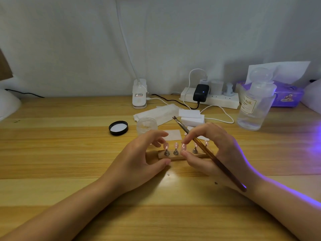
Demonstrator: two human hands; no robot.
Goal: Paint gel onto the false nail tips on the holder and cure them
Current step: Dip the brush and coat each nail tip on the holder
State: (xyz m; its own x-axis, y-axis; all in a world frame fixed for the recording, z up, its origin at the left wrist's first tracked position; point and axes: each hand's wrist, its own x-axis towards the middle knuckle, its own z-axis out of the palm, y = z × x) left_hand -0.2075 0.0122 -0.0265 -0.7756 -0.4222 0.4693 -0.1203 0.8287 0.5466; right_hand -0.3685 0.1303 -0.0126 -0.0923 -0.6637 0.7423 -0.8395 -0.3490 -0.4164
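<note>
Wooden holder (173, 156) carries glossy pink oval nail tips (176, 145).

Setting: an improvised home nail-art workstation, not a salon. Indicators: a light wooden desk (69, 153) set against a draped white fabric backdrop (69, 40) filling the upper frame; a white power strip (217, 101) at centre right carrying several chargers; a clip-on lamp base (139, 94) at centre; a clear pump bottle (255, 101) labelled "NAIL" at right; a purple tissue box (288, 96) at far right; an open gel jar (147, 125) with its black lid (118, 128) alongside.
</note>
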